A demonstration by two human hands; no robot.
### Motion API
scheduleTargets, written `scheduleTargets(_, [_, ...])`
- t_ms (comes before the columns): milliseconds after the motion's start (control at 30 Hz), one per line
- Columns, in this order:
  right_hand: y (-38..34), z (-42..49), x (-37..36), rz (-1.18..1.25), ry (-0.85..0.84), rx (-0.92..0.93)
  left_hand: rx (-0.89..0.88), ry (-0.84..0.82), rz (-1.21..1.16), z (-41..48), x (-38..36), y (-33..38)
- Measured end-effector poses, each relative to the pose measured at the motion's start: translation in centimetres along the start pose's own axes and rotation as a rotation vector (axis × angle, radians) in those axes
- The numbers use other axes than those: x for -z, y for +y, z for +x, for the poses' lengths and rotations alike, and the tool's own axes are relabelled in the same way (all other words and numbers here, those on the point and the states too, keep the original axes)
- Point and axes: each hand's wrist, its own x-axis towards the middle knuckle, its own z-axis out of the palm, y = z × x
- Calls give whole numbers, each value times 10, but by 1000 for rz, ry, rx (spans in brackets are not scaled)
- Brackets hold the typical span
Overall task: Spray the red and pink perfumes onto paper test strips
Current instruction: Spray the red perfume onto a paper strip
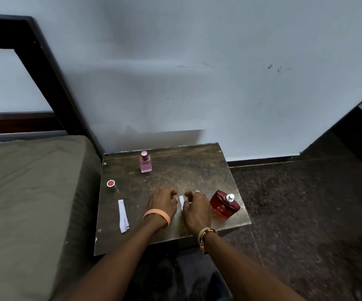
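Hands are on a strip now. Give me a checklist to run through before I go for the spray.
1. Red perfume bottle uncapped, nozzle exposed: ok.
2. Red cap parked at the left, apart from the paper: ok.
3. Test strip lies between the left hand and the right hand: ok.
4. Firm hold on that strip by either hand: cannot tell, the fingers hide the contact.
5. Pink perfume bottle ready to spray: not ok, cap on.
6. Spare strips at hand on the table: ok.
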Motion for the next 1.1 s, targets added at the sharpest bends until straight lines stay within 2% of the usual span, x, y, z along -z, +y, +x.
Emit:
scheduleTargets(233, [16,2,-6,4,-20,-32,17,-53,58,2,-21,-1])
scheduleTargets(533, [28,8,-14,14,-72,1,38,-22,154,10,-41,2])
scheduleTargets(833, [33,12,-12,75,-90,9,141,-44,-66,14,-30,4])
scheduleTargets(1100, [20,-4,8,235,-134,88,35,-117,-210,1,1,7])
